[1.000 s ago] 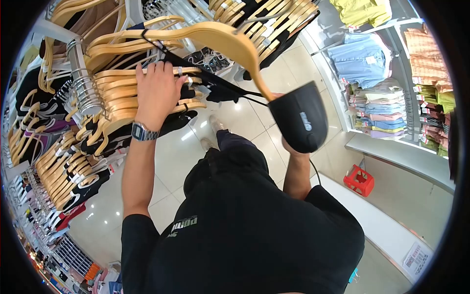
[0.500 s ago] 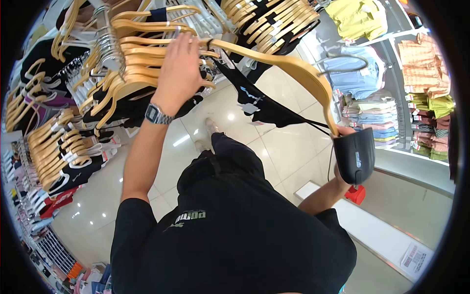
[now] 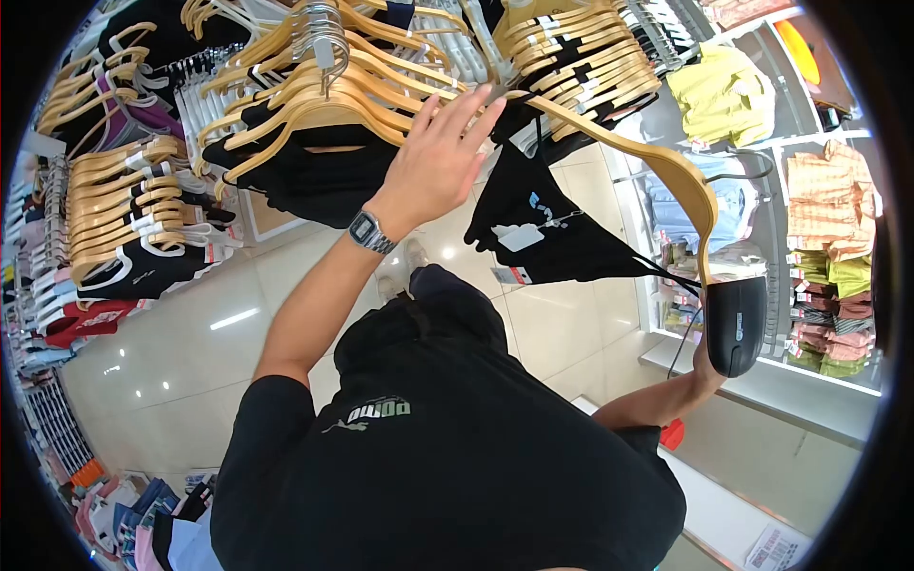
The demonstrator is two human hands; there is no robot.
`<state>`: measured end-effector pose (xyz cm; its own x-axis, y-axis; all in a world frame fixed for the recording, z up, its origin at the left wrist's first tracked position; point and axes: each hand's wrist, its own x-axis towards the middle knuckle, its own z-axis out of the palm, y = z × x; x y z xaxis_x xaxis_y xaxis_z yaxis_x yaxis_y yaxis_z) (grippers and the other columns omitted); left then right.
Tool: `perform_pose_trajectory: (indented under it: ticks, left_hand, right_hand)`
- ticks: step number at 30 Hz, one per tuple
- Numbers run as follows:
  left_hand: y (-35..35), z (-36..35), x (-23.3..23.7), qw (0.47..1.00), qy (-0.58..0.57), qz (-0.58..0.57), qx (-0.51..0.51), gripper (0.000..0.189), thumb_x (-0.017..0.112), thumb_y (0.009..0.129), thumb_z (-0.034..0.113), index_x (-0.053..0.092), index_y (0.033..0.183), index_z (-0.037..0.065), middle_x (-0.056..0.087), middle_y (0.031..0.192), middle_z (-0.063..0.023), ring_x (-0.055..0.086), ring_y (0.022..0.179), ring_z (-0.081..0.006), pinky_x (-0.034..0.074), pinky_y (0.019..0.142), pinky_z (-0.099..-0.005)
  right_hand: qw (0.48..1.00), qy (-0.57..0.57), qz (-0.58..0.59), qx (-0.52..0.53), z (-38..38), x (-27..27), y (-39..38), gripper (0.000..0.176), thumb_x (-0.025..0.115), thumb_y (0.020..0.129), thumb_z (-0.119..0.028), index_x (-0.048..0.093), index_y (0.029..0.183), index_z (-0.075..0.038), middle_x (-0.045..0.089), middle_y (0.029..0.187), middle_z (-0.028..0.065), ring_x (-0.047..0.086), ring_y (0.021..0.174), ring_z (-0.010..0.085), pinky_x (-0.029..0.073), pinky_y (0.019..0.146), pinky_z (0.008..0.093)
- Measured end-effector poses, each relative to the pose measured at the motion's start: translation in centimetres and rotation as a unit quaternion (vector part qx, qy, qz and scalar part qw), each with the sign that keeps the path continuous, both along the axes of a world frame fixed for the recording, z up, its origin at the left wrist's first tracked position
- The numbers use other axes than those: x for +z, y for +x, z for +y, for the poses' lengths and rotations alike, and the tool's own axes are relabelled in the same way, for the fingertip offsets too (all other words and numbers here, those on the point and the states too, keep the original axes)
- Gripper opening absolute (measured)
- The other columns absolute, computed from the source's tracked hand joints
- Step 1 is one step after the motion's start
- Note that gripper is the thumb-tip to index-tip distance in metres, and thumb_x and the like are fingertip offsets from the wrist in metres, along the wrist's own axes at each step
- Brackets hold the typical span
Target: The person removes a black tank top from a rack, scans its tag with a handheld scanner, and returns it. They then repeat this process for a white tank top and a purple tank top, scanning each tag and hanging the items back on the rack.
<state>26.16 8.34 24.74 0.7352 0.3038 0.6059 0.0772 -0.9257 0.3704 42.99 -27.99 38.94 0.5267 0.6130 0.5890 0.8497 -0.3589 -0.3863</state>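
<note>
A wooden hanger with a black strappy top on it slants across to my right side, its metal hook pointing right. White and red-edged tags hang on the top. My right hand grips the hanger's lower end together with a black handheld device that hides most of its fingers. My left hand, wearing a watch on the wrist, is open with fingers outstretched, close to the hanger's upper end. Just left of it hangs a row of wooden hangers carrying black garments.
More racked wooden hangers stand at the left, others at the top. Shelving on the right holds a yellow shirt, an orange checked one and folded clothes. A white ledge runs along the lower right over the tiled floor.
My left hand has come off the racked hangers and moved right, near the held hanger's end. The held hanger and top have shifted right, and the top shows more broadly. The view has turned.
</note>
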Motion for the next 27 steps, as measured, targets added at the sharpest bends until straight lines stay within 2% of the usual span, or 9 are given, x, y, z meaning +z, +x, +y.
perform_pose_trajectory:
  ticks: [2,8,11,14,15,16,19,23,27]
  left_hand:
    - [-0.5,0.7,-1.1,0.997,0.037,0.059,0.016,0.058,0.064,0.089,0.016,0.046,0.143,0.005,0.042,0.149,-0.015,0.044,0.135,-0.0324,0.029,0.115,-0.0515]
    - [0.5,1.5,-1.9,0.989,0.087,0.095,0.068,0.055,0.064,0.089,0.017,0.049,0.141,0.007,0.049,0.143,-0.0138,0.042,0.136,-0.0272,0.034,0.106,-0.0515]
    - [1.9,1.9,-1.5,0.98,0.132,0.081,0.125,0.049,0.065,0.088,0.016,0.054,0.134,0.006,0.056,0.134,-0.013,0.049,0.127,-0.0261,0.036,0.1,-0.0494]
    - [3.0,3.6,-1.4,0.967,0.148,0.16,0.134,0.04,0.066,0.086,0.015,0.06,0.125,0.006,0.062,0.12,-0.0098,0.055,0.116,-0.0252,0.037,0.098,-0.0494]
    - [3.3,4.1,-1.4,0.97,0.164,0.119,0.138,0.032,0.065,0.084,0.011,0.064,0.116,0.007,0.064,0.109,-0.006,0.057,0.108,-0.0235,0.037,0.098,-0.0481]
    - [3.4,4.4,-1.5,0.97,0.165,0.118,0.132,0.032,0.065,0.083,0.01,0.065,0.115,0.008,0.064,0.109,-0.0057,0.057,0.108,-0.0233,0.038,0.098,-0.0478]
    - [3.5,4.9,-1.7,0.974,0.163,0.106,0.119,0.032,0.062,0.082,0.004,0.066,0.113,0.009,0.064,0.108,-0.0044,0.057,0.108,-0.0229,0.039,0.098,-0.0455]
    - [3.6,5.0,-1.9,0.977,0.152,0.102,0.11,0.031,0.063,0.083,0.005,0.066,0.114,0.009,0.064,0.107,-0.0043,0.057,0.106,-0.0229,0.04,0.098,-0.0431]
    - [3.9,5.1,-2.2,0.982,0.137,0.08,0.103,0.032,0.063,0.086,0.007,0.064,0.119,0.008,0.063,0.116,-0.0069,0.056,0.111,-0.0262,0.04,0.1,-0.0443]
  right_hand:
    - [1.0,0.018,-0.003,-0.01,-0.3,-0.7,0.2,0.021,0.073,0.083,0.004,0.069,0.104,0.005,0.069,0.101,0.0102,0.064,0.091,0.0202,0.051,0.082,0.0319]
    - [0.997,0.051,-0.017,-0.051,-1.6,-2.2,0.9,0.025,0.075,0.082,0.003,0.069,0.106,0.005,0.069,0.103,0.0098,0.064,0.093,0.0189,0.05,0.085,0.0314]
    - [0.995,0.062,-0.017,-0.074,-1.8,-3.4,1.4,0.027,0.077,0.082,0.002,0.069,0.108,0.005,0.069,0.105,0.0096,0.064,0.094,0.0182,0.05,0.086,0.0312]
    - [0.994,0.065,-0.009,-0.091,-1.8,-5.2,2.0,0.029,0.078,0.081,0.002,0.069,0.109,0.005,0.069,0.106,0.0095,0.064,0.095,0.0175,0.05,0.087,0.031]
    - [0.994,0.06,-0.005,-0.094,-1.9,-5.9,2.3,0.03,0.078,0.081,0.002,0.069,0.109,0.005,0.069,0.106,0.0094,0.064,0.096,0.0172,0.05,0.087,0.0309]
    - [0.995,0.034,0.026,-0.089,-1.9,-6.7,2.8,0.039,0.069,0.076,0.001,0.065,0.115,0.005,0.068,0.111,0.0134,0.064,0.102,0.0222,0.047,0.093,0.0332]
    - [0.99,0.049,0.076,-0.107,-0.8,-8.9,2.5,0.035,0.082,0.081,-0.006,0.066,0.11,0.004,0.069,0.106,0.0093,0.064,0.094,0.0166,0.048,0.087,0.0287]
    - [0.987,-0.018,0.069,-0.144,1.2,-10.1,2.3,0.033,0.08,0.082,-0.013,0.069,0.108,0.004,0.073,0.098,0.0141,0.068,0.093,0.02,0.049,0.085,0.0321]
    - [0.986,-0.007,0.085,-0.141,1.0,-11.1,2.5,0.034,0.081,0.081,-0.013,0.068,0.108,0.004,0.074,0.099,0.0135,0.068,0.092,0.0182,0.05,0.085,0.0311]
